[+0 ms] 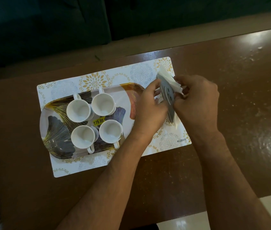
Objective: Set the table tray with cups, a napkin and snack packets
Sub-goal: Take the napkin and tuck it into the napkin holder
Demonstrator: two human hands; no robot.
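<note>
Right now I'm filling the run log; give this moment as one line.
left hand: steadies napkin holder | right hand: feeds napkin | four cups on tray | snack packets: unseen

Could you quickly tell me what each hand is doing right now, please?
Left hand: grip closed on the grey napkin holder.
Right hand: grip pinching the white napkin at the holder.

Four empty white cups stand upright, clustered on the leaf-patterned oval tray, with a white napkin in a grey holder just right.
</note>
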